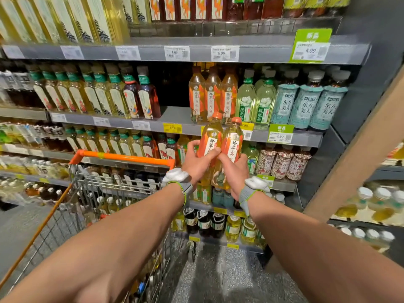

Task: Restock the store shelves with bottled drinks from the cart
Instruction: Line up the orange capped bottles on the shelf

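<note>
Two orange-capped tea bottles with orange labels are held upright side by side in front of the shelves. My left hand (197, 159) grips the left bottle (210, 136), and my right hand (235, 171) grips the right bottle (232, 138). They hover just below the shelf (175, 115) where three matching orange-label bottles (213, 95) stand. Left of those bottles is a dark empty gap on that shelf. The wire cart (105, 193) with an orange handle (122, 157) sits at lower left.
Rows of tea bottles fill the shelves above, below and to both sides; pale green and teal-label bottles (306, 101) stand right of the orange ones. A brown column (360, 149) rises at right. Speckled floor (229, 276) runs between cart and shelving.
</note>
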